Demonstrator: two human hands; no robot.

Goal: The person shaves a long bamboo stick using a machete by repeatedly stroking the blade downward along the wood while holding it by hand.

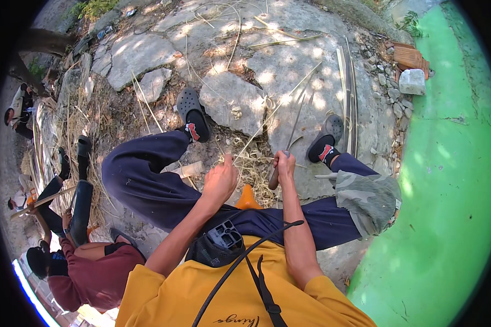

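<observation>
The green wall (447,180) fills your three o'clock side, and cracked stone paving (289,71) spreads toward twelve. At eight o'clock another person in a maroon shirt (87,272) sits among dry stalks. Your legs in dark trousers (147,180) stretch toward twelve, ending in dark clogs (193,117). Your right hand (284,165) is closed in a fist around the handle of a knife (281,166), its blade running up toward one o'clock. Your left hand (221,180), at its nine o'clock, pinches a thin bamboo strip (273,114) that slants away toward one o'clock, across the paving just above a heap of shavings (253,166).
</observation>
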